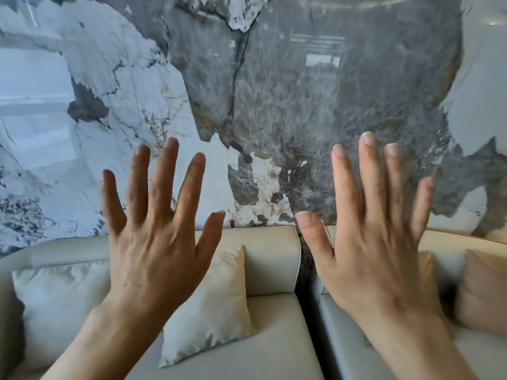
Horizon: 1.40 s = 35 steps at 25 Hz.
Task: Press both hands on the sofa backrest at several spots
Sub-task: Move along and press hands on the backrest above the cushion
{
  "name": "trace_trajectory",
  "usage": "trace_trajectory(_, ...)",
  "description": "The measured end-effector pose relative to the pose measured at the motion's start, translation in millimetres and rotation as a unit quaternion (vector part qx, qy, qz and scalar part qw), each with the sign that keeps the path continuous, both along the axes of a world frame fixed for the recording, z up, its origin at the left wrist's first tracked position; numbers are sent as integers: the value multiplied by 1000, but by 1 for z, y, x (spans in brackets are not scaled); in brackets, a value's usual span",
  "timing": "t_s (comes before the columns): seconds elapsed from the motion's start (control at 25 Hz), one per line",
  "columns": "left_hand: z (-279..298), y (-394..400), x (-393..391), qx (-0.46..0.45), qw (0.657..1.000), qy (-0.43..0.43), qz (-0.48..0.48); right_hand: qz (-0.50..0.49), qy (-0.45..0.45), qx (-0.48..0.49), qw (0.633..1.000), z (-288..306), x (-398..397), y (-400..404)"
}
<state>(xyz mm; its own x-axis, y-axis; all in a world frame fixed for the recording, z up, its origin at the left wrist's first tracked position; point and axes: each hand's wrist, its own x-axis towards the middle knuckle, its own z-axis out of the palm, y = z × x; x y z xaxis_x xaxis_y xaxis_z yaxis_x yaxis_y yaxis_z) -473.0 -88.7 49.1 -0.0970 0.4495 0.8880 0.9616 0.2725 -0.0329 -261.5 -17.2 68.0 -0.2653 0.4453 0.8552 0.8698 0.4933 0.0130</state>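
Observation:
The beige sofa backrest (269, 259) runs across the lower half of the view, split by a dark gap near the middle. My left hand (156, 242) is raised in front of it with its fingers spread and straight, back of the hand toward me. My right hand (375, 242) is held up the same way over the right sofa section. Both hands hold nothing, and whether either touches the backrest cannot be told. Their fingertips reach up in front of the marble wall.
A grey and white marble wall (274, 91) rises behind the sofa. Two cream cushions (216, 305) (55, 297) lean on the left section, and a pinkish cushion (482, 289) sits at the right. The seat cushion (277, 338) lies below.

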Motion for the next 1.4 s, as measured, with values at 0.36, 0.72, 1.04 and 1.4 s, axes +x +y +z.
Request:
trace_trajectory(0.36, 35, -98, -42, 14, 998, -6, 56, 62, 15, 25, 998, 37, -50, -78)
trace_trajectory(0.72, 25, -194, -48, -37, 979, -6, 199, 213, 45, -11, 976, 22, -87, -112)
trace_trajectory(1.04, 15, -279, -98, -39, 960, -12, 278, 300, 18, -48, 952, 16, -161, -172)
trace_trajectory(1.4, -2, -397, -243, -33, 957, -25, 289, 297, 3, -53, 953, 2, -303, -289)
